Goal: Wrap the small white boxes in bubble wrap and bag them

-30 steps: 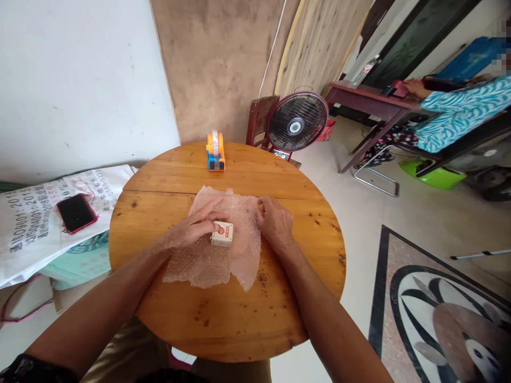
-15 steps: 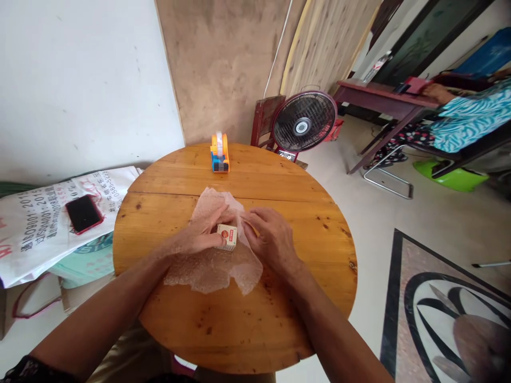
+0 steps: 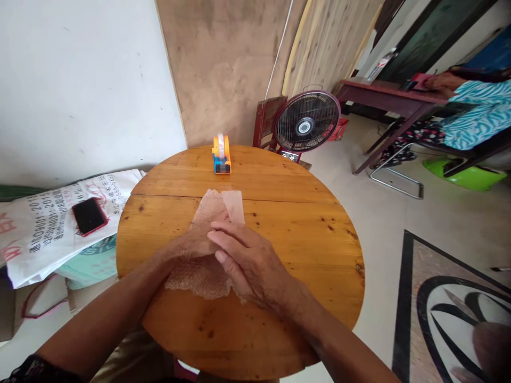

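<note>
Both the left hand [image 3: 199, 240] and the right hand [image 3: 255, 260] are over the wrap [image 3: 199, 282], a translucent, pinkish bubble sheet lying on the round worktop [image 3: 303, 244]. Its near edge is ragged; beyond the hands, its far end shows a paler strip along the right side. The right hand lies across the left hand's fingers, its own fingers stretched out — whether either grasps anything, I cannot tell. Half a second ago the box showed by the left thumb; now it is hidden, under hands or wrap. The wrap's right side, lifted then, is folded inward — the sheet looks narrower. Farther off, the dispenser [image 3: 221, 154] stands near the worktop's far edge.
</note>
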The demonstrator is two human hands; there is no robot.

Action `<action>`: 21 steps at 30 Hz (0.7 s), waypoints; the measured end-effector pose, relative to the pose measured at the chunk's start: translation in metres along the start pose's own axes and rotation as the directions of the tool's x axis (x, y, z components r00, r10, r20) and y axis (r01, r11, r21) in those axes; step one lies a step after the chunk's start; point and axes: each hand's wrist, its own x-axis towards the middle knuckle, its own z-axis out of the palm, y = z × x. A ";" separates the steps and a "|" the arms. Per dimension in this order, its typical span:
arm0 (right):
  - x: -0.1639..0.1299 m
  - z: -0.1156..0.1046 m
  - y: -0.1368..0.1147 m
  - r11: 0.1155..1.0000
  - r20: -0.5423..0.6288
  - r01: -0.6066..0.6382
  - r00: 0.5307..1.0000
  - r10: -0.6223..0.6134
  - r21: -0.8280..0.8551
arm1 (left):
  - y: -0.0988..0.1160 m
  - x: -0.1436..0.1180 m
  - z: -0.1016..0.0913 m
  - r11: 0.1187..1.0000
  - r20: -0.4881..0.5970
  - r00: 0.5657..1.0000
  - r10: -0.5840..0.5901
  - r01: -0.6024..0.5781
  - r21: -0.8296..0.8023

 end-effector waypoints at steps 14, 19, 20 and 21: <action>0.040 0.006 0.026 0.876 0.373 -0.291 0.819 0.436 -0.385 | 0.026 0.041 -0.007 0.981 0.010 1.000 0.006 -0.004 -0.194; 0.009 -0.018 0.045 0.900 0.372 -0.434 0.829 0.419 -0.046 | 0.017 0.019 -0.034 0.996 0.206 0.977 -0.061 0.073 -0.049; 0.003 -0.021 0.047 0.905 0.377 -0.423 0.845 0.380 0.036 | 0.015 0.018 -0.034 0.997 0.207 0.975 -0.079 0.082 -0.006; -0.003 -0.022 0.049 0.908 0.382 -0.407 0.859 0.341 0.105 | 0.013 0.018 -0.034 0.996 0.195 0.977 -0.090 0.088 0.023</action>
